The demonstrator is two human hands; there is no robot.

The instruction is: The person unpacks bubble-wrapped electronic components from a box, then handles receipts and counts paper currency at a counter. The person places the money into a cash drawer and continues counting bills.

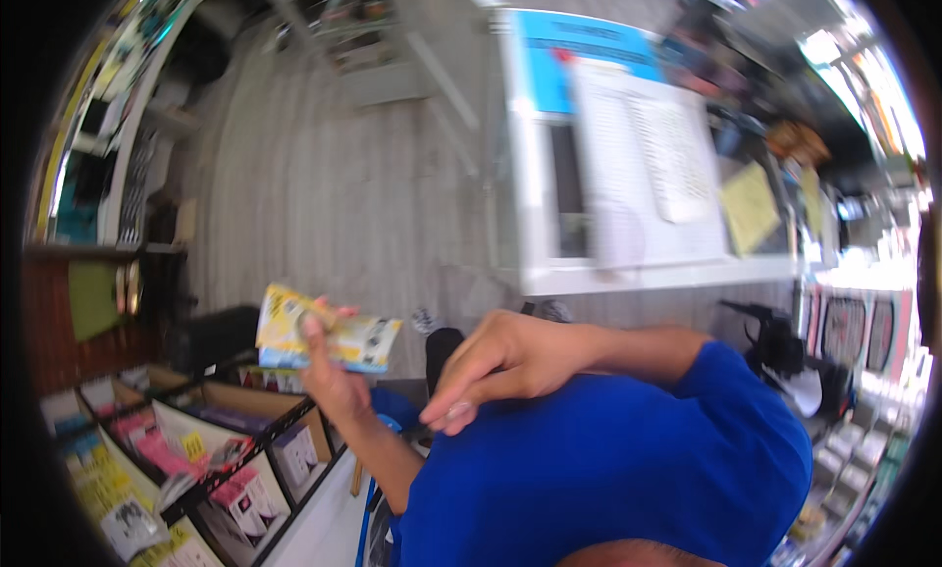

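Holding: your left hand [329, 371] grips a yellow-and-blue packet [329, 339], fingers clenched round it, thumb across the front.
Packet pos: raised mid-air, left of centre, above the display rack [245, 439], not touching it; long side roughly level, slight tilt.
Right hand: your right hand [500, 366] is free, nothing in it, fingers loosely curled and pointing down-left, just beside the packet hand but apart from it.
Arms: right forearm comes in from the right over your blue shirt [608, 469]; left forearm rises from below.
Rack: black wire dividers w/ cardboard trays, lower left; holds pink [162, 454], yellow and white packs, details too blurred to tell.
Floor: grey wood-look planks [324, 175] behind the packet.
Counter: white unit [549, 224] upper right w/ a blue sheet [579, 62], a white printed sheet [648, 165] and a yellow note [751, 206] on it.
Blur: whole view is motion-smeared, so small stuff can't be told.
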